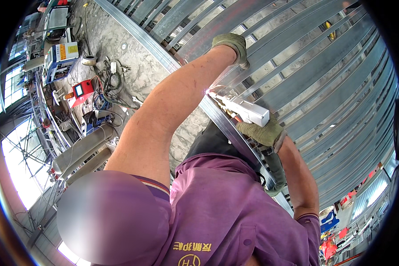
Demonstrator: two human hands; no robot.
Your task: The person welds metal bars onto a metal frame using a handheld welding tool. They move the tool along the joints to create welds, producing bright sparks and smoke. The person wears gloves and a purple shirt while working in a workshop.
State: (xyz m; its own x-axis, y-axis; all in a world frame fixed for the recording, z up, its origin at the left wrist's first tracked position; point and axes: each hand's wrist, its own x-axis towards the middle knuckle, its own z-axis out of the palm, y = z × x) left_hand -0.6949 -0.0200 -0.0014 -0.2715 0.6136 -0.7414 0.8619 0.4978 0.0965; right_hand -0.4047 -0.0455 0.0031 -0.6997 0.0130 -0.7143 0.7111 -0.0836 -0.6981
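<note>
My left hand (233, 46), in a green work glove, reaches across to the steel slats. It grips one flat grey steel slat (243, 74) near its end, its fingers mostly hidden behind the glove's back. Closed around a white, box-shaped welding gun (251, 111) is my gloved right hand (262, 133). The gun's tip meets the joint between the slat end and a long grey steel rail (224, 120), where a bright spark glows.
Many parallel slats fill the right side, with gaps between them. A red device with a small screen (79, 91), a blue-and-white machine (61, 60) and tangled cables (113, 77) stand on the concrete floor to the left. A yellow item (330, 30) lies beneath the slats.
</note>
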